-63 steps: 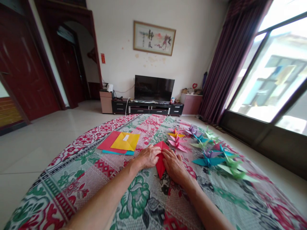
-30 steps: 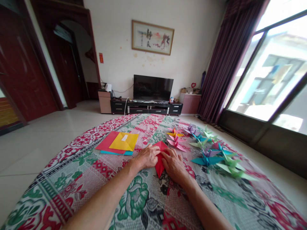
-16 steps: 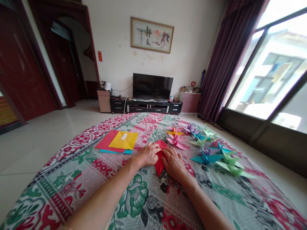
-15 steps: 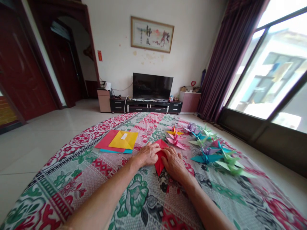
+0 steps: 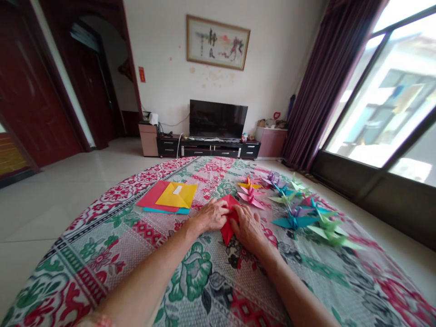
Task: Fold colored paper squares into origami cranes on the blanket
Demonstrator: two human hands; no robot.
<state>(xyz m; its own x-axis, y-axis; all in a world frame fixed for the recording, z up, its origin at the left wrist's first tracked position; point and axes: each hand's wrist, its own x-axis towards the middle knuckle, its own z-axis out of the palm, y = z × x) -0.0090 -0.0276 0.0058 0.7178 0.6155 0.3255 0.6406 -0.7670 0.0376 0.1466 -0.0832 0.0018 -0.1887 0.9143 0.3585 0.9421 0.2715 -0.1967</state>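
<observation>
A folded piece of red paper (image 5: 227, 229) lies on a flowered cloth (image 5: 190, 281) in front of me. My left hand (image 5: 211, 215) rests on its left side with the fingers curled and pressed onto the paper. My right hand (image 5: 248, 229) presses its right side, fingers bent down on the fold. Both hands meet over the paper's upper half, so only its far tip and near tip show.
A stack of flat paper sheets (image 5: 168, 196), yellow on red on blue, lies to the left. Several folded paper cranes (image 5: 294, 213) in pink, yellow, purple, green and blue sit to the right. Beyond the cloth are tiled floor, a television stand (image 5: 218, 147) and a window.
Both hands have stayed on the red paper, with the fingers shifting slightly along the fold. The view has tilted a little.
</observation>
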